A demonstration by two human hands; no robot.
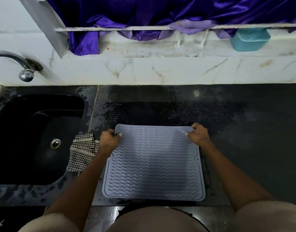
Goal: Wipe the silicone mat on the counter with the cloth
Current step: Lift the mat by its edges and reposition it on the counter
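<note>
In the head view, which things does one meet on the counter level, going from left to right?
sink drain → checked cloth → left hand → silicone mat → right hand

The dark, speckled worktop (227, 131) is showing wet patches and running along a white marble-patterned wall. A grey-blue ribbed silicone mat (154, 164) is lying on it near the front edge, and a checked cloth (82, 152) is sitting just beside the mat's left side, overhanging the black sink (26, 139) set into the worktop.
</note>
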